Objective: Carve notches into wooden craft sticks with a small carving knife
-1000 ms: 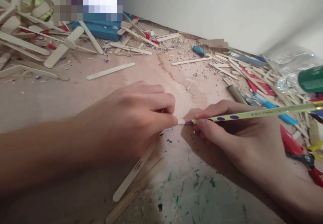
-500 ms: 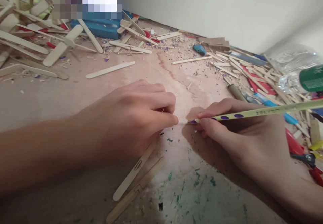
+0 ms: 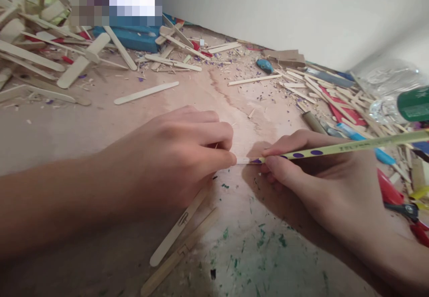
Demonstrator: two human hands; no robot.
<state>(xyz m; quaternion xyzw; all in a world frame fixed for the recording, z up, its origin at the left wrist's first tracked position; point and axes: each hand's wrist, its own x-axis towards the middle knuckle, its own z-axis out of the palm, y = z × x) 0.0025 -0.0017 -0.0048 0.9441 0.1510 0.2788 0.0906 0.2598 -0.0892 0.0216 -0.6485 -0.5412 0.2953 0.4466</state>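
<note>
My left hand [image 3: 174, 158] rests knuckles-up on the wooden board [image 3: 100, 123], its fingers pressed together on a small pale stick piece [image 3: 241, 160] whose end shows at the fingertips. My right hand [image 3: 321, 181] pinches a yellow-green pencil with purple dots [image 3: 335, 148]. The pencil's tip touches the exposed end of the stick piece. Two popsicle sticks [image 3: 177, 230] lie on the board just below my left hand; one bears a dark mark.
Loose popsicle sticks [image 3: 145, 92] and wood shavings litter the back of the board. A blue box [image 3: 134, 40] stands at the back left. On the right lie a clear plastic bottle with green label [image 3: 398, 96], blue pens, red-handled cutters [image 3: 398, 198]. A white wall rises behind.
The pencil's tip slid a little to the right along the stick piece, then held still. My left hand has not moved.
</note>
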